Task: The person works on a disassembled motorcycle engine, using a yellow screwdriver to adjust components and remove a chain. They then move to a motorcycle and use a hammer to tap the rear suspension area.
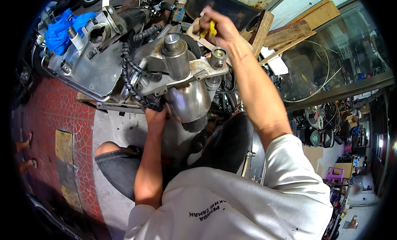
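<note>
gripping yellow tool (212, 29), right hand (219, 27), shiny steel assembly (178, 63), left hand (156, 114) (grip hidden)

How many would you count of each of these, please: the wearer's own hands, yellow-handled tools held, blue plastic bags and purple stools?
Own hands: 2 (right hand; left hand, partly hidden)
Yellow-handled tool held: 1
Blue plastic bag: 1
Purple stool: 1
Total: 5
</note>
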